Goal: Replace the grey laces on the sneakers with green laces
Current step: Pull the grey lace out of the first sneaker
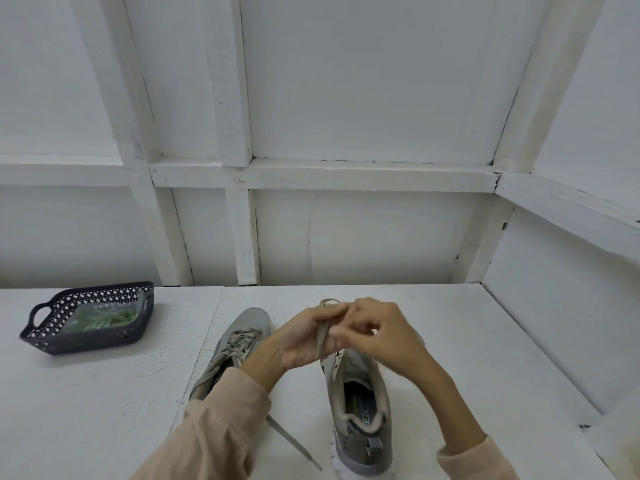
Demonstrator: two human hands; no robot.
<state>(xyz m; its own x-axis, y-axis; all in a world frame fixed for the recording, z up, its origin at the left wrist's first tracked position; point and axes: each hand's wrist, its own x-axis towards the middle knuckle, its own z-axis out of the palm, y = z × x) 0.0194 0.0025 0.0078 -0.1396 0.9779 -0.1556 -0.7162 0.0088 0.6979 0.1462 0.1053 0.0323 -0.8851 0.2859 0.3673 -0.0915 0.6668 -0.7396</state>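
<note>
A flat grey fabric lace (322,336) is being pinched between the curled fingers of the left hand (303,341) and the right hand (379,332). It is being held just above the unlaced grey mesh sneaker (362,414), at the grip's 6 o'clock. A second, laced grey sneaker (242,336) is lying just beside at 9 o'clock. Well beyond it, bagged green laces (104,318) are sitting in a dark perforated plastic basket (86,342).
</note>
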